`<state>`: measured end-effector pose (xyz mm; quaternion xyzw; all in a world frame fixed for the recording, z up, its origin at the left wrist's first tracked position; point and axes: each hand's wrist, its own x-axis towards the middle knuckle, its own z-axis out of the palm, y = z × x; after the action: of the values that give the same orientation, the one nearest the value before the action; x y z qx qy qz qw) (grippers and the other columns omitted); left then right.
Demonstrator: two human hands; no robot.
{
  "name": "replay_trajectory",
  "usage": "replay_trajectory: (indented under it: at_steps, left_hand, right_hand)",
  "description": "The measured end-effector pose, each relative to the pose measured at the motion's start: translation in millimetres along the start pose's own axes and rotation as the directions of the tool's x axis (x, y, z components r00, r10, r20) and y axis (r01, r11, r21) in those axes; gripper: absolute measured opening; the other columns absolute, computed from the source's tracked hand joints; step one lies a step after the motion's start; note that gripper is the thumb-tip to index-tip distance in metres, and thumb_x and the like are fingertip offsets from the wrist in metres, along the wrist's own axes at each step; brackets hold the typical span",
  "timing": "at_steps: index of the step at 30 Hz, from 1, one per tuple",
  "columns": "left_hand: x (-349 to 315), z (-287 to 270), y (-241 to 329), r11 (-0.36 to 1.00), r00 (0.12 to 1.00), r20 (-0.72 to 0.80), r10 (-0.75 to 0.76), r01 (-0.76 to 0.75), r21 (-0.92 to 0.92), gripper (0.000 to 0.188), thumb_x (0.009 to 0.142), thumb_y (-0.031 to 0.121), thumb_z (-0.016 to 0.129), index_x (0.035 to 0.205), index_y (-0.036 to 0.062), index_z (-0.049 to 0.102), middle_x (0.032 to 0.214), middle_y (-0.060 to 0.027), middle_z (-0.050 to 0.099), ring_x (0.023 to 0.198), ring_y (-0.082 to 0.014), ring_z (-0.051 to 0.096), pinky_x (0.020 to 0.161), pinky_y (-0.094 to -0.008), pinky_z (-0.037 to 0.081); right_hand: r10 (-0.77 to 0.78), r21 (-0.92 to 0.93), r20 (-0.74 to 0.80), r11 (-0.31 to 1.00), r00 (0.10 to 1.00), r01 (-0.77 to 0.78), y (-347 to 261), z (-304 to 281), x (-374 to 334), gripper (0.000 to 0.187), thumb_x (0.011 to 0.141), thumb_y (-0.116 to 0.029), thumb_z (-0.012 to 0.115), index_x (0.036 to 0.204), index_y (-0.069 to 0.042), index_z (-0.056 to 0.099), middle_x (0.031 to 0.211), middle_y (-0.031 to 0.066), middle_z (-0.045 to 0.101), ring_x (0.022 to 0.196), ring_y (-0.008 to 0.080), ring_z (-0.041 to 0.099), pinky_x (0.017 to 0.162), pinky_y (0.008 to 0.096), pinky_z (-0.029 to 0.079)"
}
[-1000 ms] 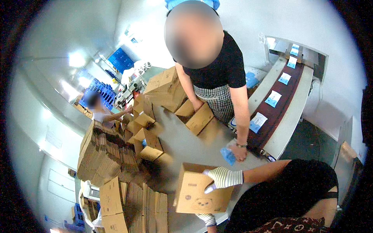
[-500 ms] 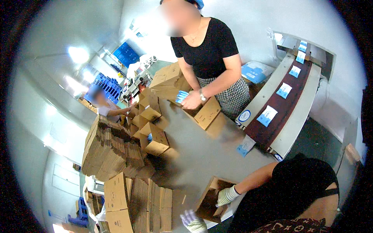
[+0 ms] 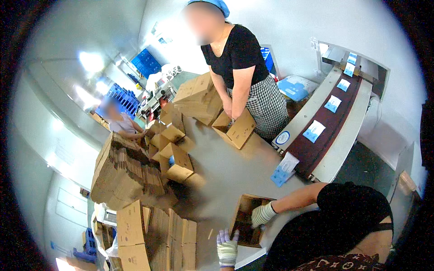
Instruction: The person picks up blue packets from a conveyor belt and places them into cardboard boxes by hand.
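Observation:
Both my hands wear white gloves with striped cuffs. My right hand reaches over the side of a brown cardboard box on the grey table, its fingertips lost in the dark inside. Beside the box's left side stands my left hand, fingers stretched out and the thumb close to the cardboard. It holds nothing that I can see. The box is open at the top; its contents are too dark to make out. Past my right arm, a blue and white pouch lies at the conveyor's end.
A conveyor at the right carries several pouches. Across the table a co-worker has both hands in another box. Stacked flat cartons stand at the left, with open boxes farther back. A second person is beyond.
My left hand has turned upright and come beside the box, which has shifted slightly away. The co-worker's hands have lowered the pouches into their box. Pouches have advanced along the conveyor.

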<state>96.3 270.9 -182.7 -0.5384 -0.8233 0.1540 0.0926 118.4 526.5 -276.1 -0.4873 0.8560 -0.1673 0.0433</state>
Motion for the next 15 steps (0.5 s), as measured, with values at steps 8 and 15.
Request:
replay_trajectory:
  at_steps: [8, 15]
  left_hand:
    - [-32.9, 109.2, -47.4, 0.721, 0.754, 0.54, -0.374, 0.602, -0.343, 0.017, 0.07, 0.022, 0.064, 0.082, 0.0119, 0.07, 0.076, -0.0156, 0.065, 0.077, -0.0316, 0.063, 0.072, -0.0409, 0.051]
    - [-11.4, 65.3, 59.6, 0.719, 0.621, 0.629, -0.468, 0.681, -0.137, 0.028, 0.072, 0.033, 0.059, 0.079, 0.0074, 0.067, 0.08, -0.0156, 0.066, 0.074, -0.0304, 0.065, 0.067, -0.041, 0.052]
  right_hand:
    - [0.144, -0.356, -0.144, 0.916, 0.979, -0.187, 1.1, -28.3, 28.6, 0.006, 0.074, -0.019, 0.055, 0.078, -0.016, 0.057, 0.076, 0.0009, 0.056, 0.079, 0.0228, 0.055, 0.076, 0.0385, 0.043]
    - [0.207, -0.114, 0.023, 0.973, 0.978, -0.203, -76.8, -22.3, 20.7, 0.039, 0.063, -0.041, 0.066, 0.089, -0.013, 0.058, 0.086, 0.0042, 0.059, 0.083, 0.023, 0.056, 0.078, 0.0394, 0.041]
